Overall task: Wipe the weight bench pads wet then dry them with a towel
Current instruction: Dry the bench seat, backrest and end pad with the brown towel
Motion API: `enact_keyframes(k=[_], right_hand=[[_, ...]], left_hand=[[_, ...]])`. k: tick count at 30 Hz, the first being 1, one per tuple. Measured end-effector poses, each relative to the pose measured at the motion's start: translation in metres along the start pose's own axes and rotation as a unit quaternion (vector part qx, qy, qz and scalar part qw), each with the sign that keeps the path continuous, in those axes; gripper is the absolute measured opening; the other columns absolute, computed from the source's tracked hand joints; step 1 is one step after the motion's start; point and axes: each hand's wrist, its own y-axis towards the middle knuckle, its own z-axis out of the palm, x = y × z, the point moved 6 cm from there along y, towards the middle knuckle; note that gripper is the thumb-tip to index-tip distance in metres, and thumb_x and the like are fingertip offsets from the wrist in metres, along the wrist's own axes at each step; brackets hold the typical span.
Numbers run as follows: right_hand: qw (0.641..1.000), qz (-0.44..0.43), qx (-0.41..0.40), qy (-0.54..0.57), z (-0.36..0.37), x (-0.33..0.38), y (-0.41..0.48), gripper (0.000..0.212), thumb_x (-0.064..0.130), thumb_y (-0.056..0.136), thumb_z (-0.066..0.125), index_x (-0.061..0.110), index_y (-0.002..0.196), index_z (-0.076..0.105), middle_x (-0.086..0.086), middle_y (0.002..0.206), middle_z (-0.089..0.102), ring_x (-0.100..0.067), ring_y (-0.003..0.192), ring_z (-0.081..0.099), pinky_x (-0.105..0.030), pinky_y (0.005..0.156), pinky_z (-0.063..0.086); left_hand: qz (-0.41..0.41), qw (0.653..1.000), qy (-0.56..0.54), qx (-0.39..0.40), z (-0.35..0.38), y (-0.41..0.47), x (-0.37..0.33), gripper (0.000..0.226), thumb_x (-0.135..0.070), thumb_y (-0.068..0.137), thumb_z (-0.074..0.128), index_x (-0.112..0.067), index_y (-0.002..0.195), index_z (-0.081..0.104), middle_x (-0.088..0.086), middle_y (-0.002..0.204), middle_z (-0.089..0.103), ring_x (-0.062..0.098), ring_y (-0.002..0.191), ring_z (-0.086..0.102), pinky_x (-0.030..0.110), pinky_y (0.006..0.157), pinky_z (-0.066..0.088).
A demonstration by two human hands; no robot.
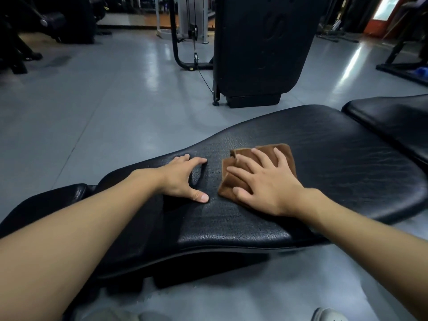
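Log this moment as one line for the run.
right hand: flat, pressing brown cloth on long bench pad | left hand: rests on pad, holds nothing | cloth wet or dry: cannot tell

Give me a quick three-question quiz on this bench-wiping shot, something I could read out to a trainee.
1. True or false: the left hand grips the brown cloth.
2. The right hand is: A) pressing flat on the cloth with fingers spread, B) bunching it in a fist, C) lifted clear of it.
3. Fill in: the left hand rests directly on the black ____.
Key: 1 false; 2 A; 3 bench pad.
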Motion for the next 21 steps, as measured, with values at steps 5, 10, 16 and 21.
enact_keyframes(k=[5, 10, 16, 21], right_hand=[[0.999, -0.027, -0.023, -0.001, 0.002, 0.016, -0.050, 0.062, 0.065, 0.090, 0.026, 0.040, 0.141, 0.050, 0.003, 0.155, 0.043, -0.037, 0.145, 0.032, -0.071, 0.110, 0.019], [0.998, -0.037, -0.056, -0.005, 0.007, 0.024, -0.074, 0.055, 0.062, 0.088, 0.040, 0.037, 0.134, 0.060, 0.000, 0.147, 0.053, -0.039, 0.138, 0.044, -0.070, 0.106, 0.028], [0.999, -0.041, -0.026, 0.004, 0.009, 0.017, -0.055, 0.058, 0.068, 0.085, 0.040, 0.041, 0.134, 0.057, 0.001, 0.147, 0.052, -0.037, 0.138, 0.044, -0.071, 0.104, 0.031], [0.999, -0.030, 0.004, 0.011, 0.003, 0.011, -0.010, 0.075, 0.075, 0.081, 0.012, 0.048, 0.149, 0.030, 0.008, 0.164, 0.021, -0.030, 0.152, 0.012, -0.067, 0.114, 0.008]], left_hand=[[-0.004, 1.000, 0.018, -0.007, -0.001, -0.007, -0.004, 0.121, -0.078, 0.057, 0.075, -0.041, 0.155, 0.013, 0.013, 0.166, 0.005, 0.026, 0.154, -0.001, 0.048, 0.123, 0.014], [0.002, 1.000, -0.004, -0.024, -0.003, -0.018, 0.000, 0.130, -0.094, 0.039, 0.064, -0.043, 0.151, 0.024, 0.001, 0.163, 0.015, 0.021, 0.151, 0.015, 0.051, 0.119, 0.025], [-0.018, 1.000, -0.007, -0.016, -0.010, -0.028, 0.025, 0.123, -0.085, 0.044, 0.073, -0.047, 0.150, 0.022, -0.005, 0.158, 0.017, 0.018, 0.147, 0.021, 0.048, 0.118, 0.029], [-0.020, 1.000, -0.001, -0.007, -0.009, -0.032, 0.029, 0.112, -0.064, 0.065, 0.082, -0.037, 0.154, 0.020, 0.000, 0.162, 0.012, 0.020, 0.149, 0.020, 0.036, 0.121, 0.023]])
